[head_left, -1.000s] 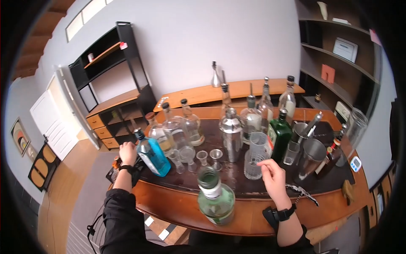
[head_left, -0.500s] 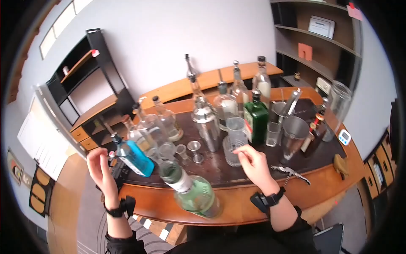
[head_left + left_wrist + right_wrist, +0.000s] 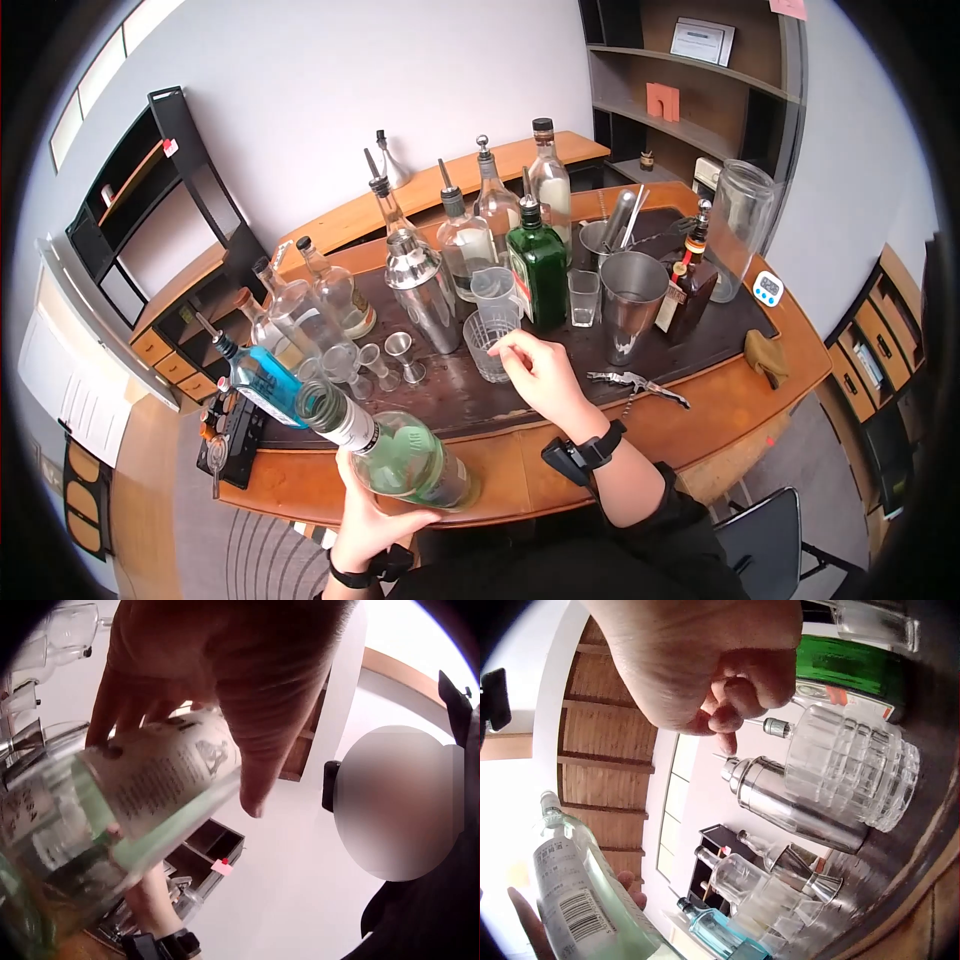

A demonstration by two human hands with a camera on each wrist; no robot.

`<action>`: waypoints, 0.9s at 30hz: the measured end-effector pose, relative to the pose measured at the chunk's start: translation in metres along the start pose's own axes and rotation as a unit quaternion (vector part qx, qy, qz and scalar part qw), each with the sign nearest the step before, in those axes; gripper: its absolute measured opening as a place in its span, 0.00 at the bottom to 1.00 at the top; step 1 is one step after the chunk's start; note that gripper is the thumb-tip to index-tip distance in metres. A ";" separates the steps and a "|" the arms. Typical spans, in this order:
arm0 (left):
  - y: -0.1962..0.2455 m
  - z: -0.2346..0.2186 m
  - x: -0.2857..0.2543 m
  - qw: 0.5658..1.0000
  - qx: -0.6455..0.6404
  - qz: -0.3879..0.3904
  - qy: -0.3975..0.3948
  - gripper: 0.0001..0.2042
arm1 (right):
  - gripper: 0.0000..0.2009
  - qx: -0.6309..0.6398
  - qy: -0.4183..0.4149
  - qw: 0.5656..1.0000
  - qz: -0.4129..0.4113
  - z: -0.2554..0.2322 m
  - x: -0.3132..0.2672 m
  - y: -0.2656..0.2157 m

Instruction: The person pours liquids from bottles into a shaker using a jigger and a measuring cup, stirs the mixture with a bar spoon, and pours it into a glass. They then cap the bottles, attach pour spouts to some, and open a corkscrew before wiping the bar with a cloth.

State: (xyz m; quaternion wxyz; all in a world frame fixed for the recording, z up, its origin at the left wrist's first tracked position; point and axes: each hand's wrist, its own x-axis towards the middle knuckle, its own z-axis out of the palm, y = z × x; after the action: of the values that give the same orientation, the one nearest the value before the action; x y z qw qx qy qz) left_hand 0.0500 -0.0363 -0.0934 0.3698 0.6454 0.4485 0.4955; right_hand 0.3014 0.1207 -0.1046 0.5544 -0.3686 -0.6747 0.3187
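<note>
A large pale green bottle (image 3: 405, 455) leans in the head view near the table's front edge. Around its body my left hand (image 3: 370, 510) is spread, thumb splayed out to one side; the left wrist view shows the fingers (image 3: 127, 712) across its label (image 3: 161, 769). Whether they press on it is hard to tell. My right hand (image 3: 540, 375) hangs loosely curled by the rim of a cut-glass mixing glass (image 3: 480, 350), holding nothing visible. In the right wrist view its fingertips stand apart from the glass (image 3: 855, 769). A clear cup (image 3: 495, 288) is behind that glass.
Left of the glass are a steel shaker (image 3: 425, 300), jiggers (image 3: 402, 358) and a blue bottle (image 3: 265, 385). On the right stand a green bottle (image 3: 540, 275), a steel tin (image 3: 630, 300) and a tall glass (image 3: 745, 220). A corkscrew (image 3: 640, 385) lies near the front.
My left hand has left the blue bottle's side and come right to the large green bottle. The right hand stays beside the mixing glass. The head view has turned to the right.
</note>
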 end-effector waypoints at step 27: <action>-0.042 -0.081 -0.002 0.909 0.162 0.066 0.379 0.45 | 0.05 -0.013 0.095 0.995 -0.007 -0.005 0.003 0.007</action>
State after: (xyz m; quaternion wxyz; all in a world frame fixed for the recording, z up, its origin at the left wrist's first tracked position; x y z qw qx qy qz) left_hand -0.0379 -0.0221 -0.1133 0.0292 0.4884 0.5852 0.6467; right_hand 0.3074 0.1270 -0.1081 0.6130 -0.3998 -0.6257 0.2700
